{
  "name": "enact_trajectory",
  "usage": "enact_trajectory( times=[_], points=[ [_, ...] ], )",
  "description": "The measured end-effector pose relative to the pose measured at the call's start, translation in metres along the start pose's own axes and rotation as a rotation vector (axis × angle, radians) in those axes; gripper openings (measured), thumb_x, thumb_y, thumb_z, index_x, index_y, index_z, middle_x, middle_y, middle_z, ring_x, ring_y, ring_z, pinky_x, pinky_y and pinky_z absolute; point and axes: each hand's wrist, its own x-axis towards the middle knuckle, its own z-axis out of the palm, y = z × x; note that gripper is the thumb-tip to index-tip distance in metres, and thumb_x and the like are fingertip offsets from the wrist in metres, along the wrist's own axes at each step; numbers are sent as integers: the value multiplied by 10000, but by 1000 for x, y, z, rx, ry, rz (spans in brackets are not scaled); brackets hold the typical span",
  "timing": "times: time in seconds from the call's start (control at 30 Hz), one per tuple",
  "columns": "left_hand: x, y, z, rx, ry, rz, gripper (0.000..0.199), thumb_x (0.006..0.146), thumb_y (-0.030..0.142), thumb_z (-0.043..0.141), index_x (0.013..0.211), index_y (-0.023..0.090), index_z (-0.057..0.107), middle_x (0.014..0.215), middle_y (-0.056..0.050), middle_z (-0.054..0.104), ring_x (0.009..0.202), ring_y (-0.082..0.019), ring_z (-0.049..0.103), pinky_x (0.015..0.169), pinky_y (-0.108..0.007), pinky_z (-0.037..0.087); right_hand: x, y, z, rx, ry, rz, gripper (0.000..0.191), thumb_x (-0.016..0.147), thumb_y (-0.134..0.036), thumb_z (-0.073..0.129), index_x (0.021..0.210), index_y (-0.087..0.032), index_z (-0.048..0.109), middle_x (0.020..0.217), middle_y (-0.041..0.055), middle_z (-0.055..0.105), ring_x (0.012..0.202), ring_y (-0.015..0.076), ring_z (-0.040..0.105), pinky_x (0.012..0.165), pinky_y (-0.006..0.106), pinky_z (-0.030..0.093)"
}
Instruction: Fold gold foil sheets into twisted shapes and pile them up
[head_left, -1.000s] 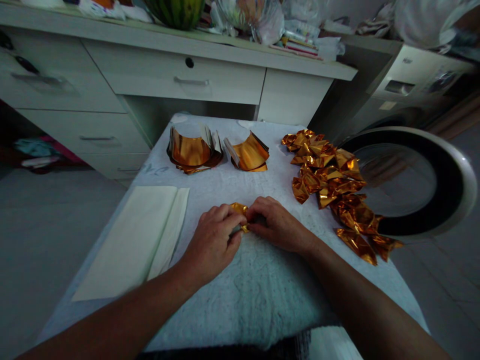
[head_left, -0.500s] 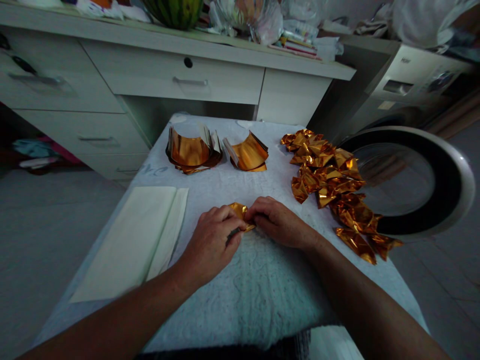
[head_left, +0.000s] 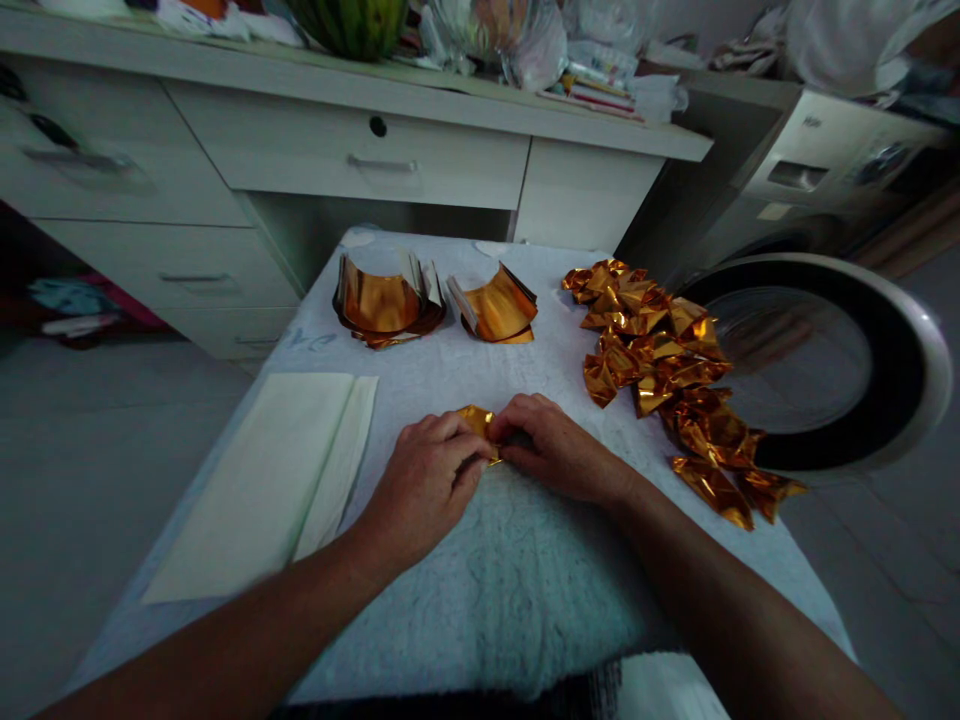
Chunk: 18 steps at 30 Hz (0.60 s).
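A small piece of gold foil paper point(head_left: 478, 418) lies on the cloth-covered table point(head_left: 465, 560), mostly hidden by my fingers. My left hand point(head_left: 431, 475) pinches its left side, fingers bent and thumb closed against them. From the right, my right hand point(head_left: 551, 440) grips the other side with curled fingers. Beyond my hands stand two curled stacks of gold foil sheets, a larger left stack point(head_left: 382, 300) and a smaller right stack point(head_left: 501, 305). A heap of folded gold foil pieces point(head_left: 652, 345) spreads along the table's right side.
Pale paper sheets point(head_left: 255, 470) lie on the table's left. White drawers point(head_left: 382, 150) under a cluttered counter stand behind, with a watermelon point(head_left: 349, 25) on top. At the right, a washing machine's round door point(head_left: 900, 370) hangs open close to the table edge.
Both hands stay in nearly the same place on the gold foil paper. The fingers shift slightly, and my left thumb has closed up against the fingers.
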Motion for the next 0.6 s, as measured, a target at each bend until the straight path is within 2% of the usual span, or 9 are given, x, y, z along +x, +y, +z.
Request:
enact_trajectory(
  times=[0.23,0.43,0.6],
  points=[
    [2,1,-3,-7,-6,-26,116,821,95,638,825,207,668,909,-19,630,908,-225,579,824,-416,429,0,0,2,-11,11,3,107,846,-94,643,907,-183,647,887,21,622,861,172,530,821,314,376],
    [2,2,-3,-21,-15,-26,112,830,103,629,824,207,669,914,-19,624,911,-224,572,838,-420,423,1,-3,7,-56,33,37,17,873,-179,654,882,-180,639,871,26,606,848,177,513,810,322,363],
    [3,3,-3,-12,-3,-46,74,841,127,619,827,198,634,899,-24,621,907,-234,571,828,-423,422,1,-2,10,-64,44,44,46,874,-209,673,882,-177,641,867,25,606,838,173,511,805,320,360]
  ],
)
